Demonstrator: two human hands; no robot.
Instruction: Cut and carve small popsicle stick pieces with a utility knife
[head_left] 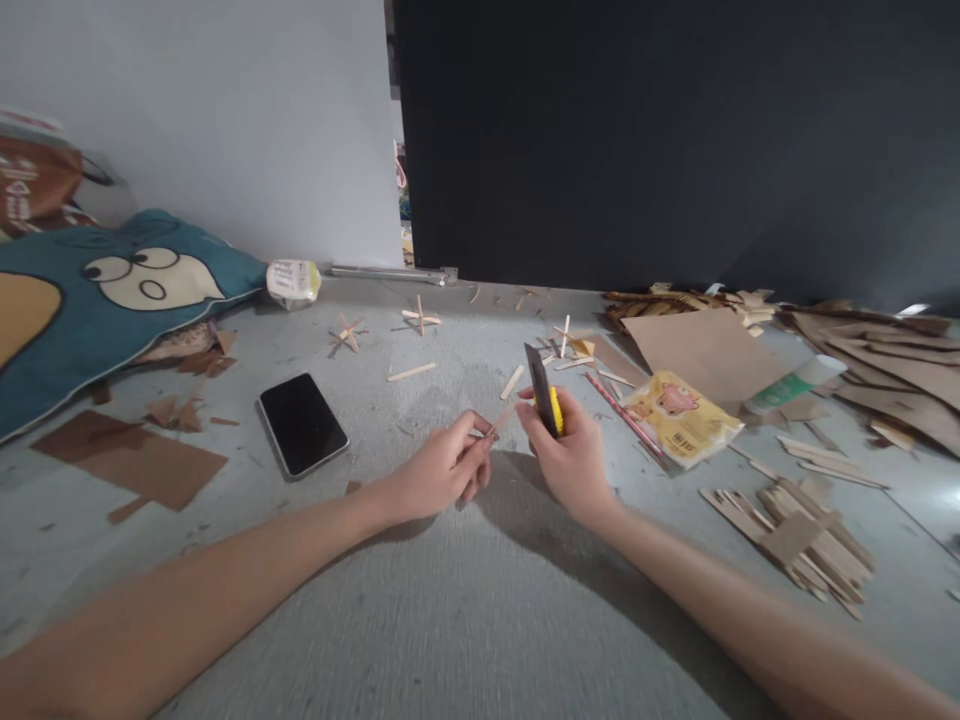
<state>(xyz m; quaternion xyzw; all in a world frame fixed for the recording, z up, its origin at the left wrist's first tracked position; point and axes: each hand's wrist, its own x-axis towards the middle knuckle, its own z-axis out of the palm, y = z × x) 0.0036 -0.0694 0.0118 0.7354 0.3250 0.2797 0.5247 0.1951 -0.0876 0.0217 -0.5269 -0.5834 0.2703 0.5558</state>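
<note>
My left hand (448, 466) pinches a thin wooden stick (501, 418) between thumb and fingers above the grey table (465, 600). My right hand (564, 448) is closed round a yellow utility knife (543, 392) whose dark blade points up. The stick's free end reaches to the thumb of my right hand, just below the blade. Both hands hover close together at the middle of the table.
A black phone (302, 423) lies left of my hands. Loose sticks and small stick crosses (420, 316) are scattered behind. A tissue pack (679, 416), cardboard sheets (705, 350) and a stick pile (799, 535) lie right. A blue cushion (97, 300) sits far left.
</note>
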